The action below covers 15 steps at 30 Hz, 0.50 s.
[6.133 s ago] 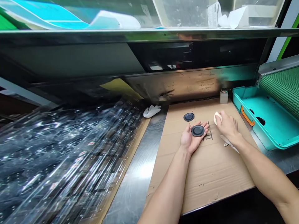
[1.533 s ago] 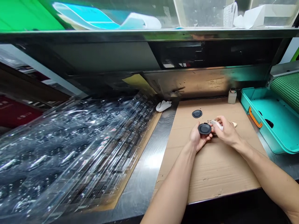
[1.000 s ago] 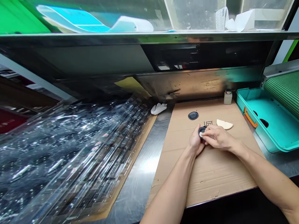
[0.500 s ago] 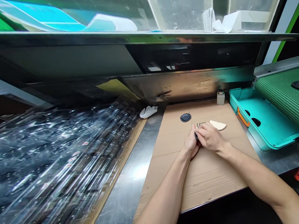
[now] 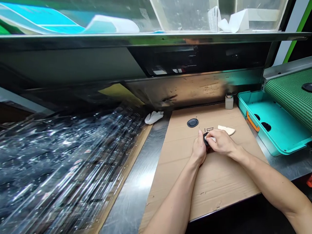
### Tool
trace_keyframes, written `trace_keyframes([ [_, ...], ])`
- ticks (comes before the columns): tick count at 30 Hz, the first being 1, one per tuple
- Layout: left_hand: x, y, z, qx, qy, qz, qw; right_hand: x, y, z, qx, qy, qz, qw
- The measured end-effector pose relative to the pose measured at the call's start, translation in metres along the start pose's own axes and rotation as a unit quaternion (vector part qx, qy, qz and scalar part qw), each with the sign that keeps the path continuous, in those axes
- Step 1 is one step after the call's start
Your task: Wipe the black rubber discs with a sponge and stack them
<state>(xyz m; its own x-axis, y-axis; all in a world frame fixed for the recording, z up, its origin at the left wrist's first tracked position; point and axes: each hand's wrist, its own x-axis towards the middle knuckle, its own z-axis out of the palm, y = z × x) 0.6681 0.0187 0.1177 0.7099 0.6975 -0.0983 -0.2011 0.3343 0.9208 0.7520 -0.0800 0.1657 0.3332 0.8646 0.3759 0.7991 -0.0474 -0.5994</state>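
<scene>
Disc (image 5: 205, 141) sits clamped in left hand (image 5: 199, 150), right of the black oval (image 5: 192, 122); right hand (image 5: 223, 142) pinches white wad (image 5: 214, 139), best pressed evenly

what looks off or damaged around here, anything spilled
Minor things only: a crumpled white wad lies loose between the clear plastic and the cardboard sheet, as if discarded; the cardboard sheet is scuffed near its front edge; the metal panel behind has dark smudges. The bottle is upright, and no spill is visible.

Left hand (image 5: 199, 148) cupped upright, right hand (image 5: 221, 141) bent inward, fingertips pinched, both forearms reaching forward, converging.
</scene>
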Motion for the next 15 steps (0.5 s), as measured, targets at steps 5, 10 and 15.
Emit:
trace_keyframes([
  [5, 0.000, 0.002, -0.001, 0.017, -0.003, -0.002, 1.000, -0.001, 0.006, -0.006, -0.043, -0.056, -0.004, 0.997],
  [10, 0.003, -0.001, -0.002, 0.003, 0.016, 0.020, 1.000, -0.001, 0.010, 0.007, -0.062, -0.013, -0.048, 0.997],
  [15, 0.002, 0.000, 0.000, 0.003, 0.048, -0.010, 0.999, -0.001, 0.010, 0.007, -0.074, -0.006, -0.003, 0.997],
])
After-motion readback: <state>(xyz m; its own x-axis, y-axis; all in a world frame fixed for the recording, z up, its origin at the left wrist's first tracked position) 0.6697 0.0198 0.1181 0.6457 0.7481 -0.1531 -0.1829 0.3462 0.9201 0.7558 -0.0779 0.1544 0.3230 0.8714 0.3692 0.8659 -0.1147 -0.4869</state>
